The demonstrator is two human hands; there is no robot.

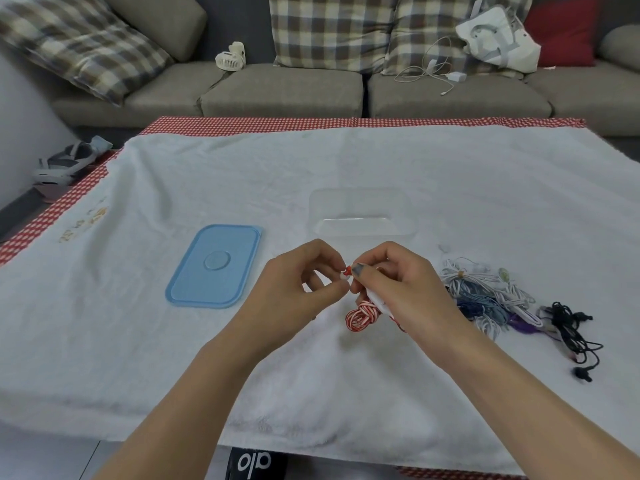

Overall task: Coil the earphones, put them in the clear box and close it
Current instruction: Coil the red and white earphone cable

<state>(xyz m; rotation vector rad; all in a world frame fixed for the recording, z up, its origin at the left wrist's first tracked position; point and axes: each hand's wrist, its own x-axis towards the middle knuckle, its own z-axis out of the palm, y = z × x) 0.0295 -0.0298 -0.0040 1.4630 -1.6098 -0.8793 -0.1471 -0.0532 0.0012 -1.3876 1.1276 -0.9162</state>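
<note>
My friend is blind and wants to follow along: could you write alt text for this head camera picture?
Two hands meet over a white towel: the left hand and right hand pinch the end of red-and-white earphones, whose coil hangs below. An open clear box sits behind them, its blue lid to the left, and a pile of tangled earphones to the right.

Readable text: one mark only

White letters reading "alo", seen upside down, stand on a black item (256, 463) that shows just below the near edge of the white towel (346, 161), a little left of its middle. Gold-coloured embroidered marks (85, 221) lie on the towel near its left edge, but they are too small and blurred to read. Nothing legible shows on the blue lid (214, 266) or anywhere else in view.
</note>
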